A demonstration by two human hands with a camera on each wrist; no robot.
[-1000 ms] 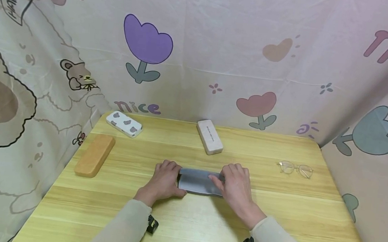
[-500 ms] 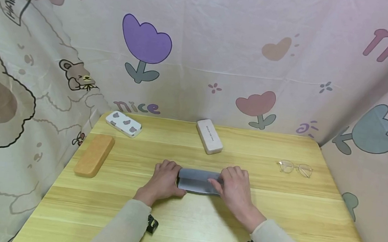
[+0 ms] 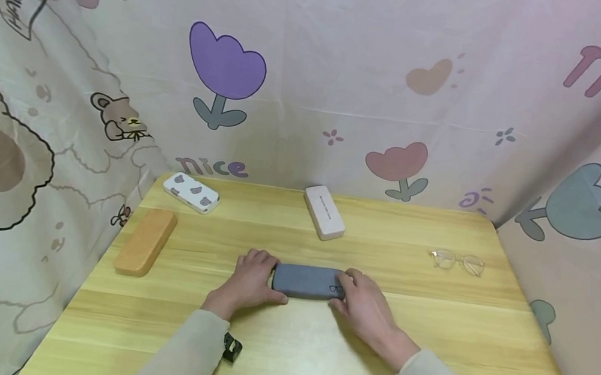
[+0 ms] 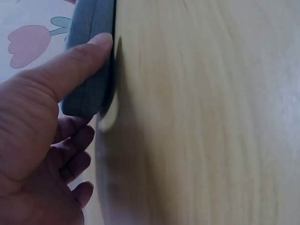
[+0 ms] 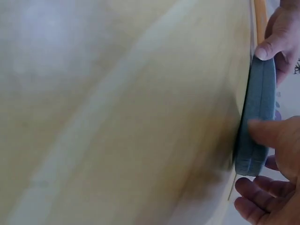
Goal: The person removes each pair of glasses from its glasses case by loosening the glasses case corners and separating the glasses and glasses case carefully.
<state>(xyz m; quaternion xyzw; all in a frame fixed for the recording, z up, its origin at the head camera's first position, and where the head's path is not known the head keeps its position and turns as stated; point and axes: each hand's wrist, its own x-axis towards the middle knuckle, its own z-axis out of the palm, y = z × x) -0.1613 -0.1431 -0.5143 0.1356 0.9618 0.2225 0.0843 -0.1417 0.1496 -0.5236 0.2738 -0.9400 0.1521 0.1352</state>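
Note:
A blue-grey glasses case (image 3: 305,281) lies closed on the wooden table, a small glasses print near its right end. My left hand (image 3: 248,282) holds its left end, thumb along the near side and fingers around the far side. At the other end my right hand (image 3: 370,309) grips the case, thumb at the near side and index finger over the top. In the left wrist view the thumb presses the side of the case (image 4: 89,89), other fingers curling beyond its end. The right wrist view shows both thumbs against the case (image 5: 258,103).
To the left lie a tan case (image 3: 145,242) and a white case with bear prints (image 3: 191,192). A pale case with lettering (image 3: 325,213) sits at the back middle. Thin-framed eyeglasses (image 3: 473,265) rest at the right. A printed curtain (image 3: 312,62) hangs behind the table (image 3: 273,354).
The glasses case stood open with its grey inside showing; its lid is now down. My right hand has shifted slightly down and outward, its thumb moving from inside the case to the near side.

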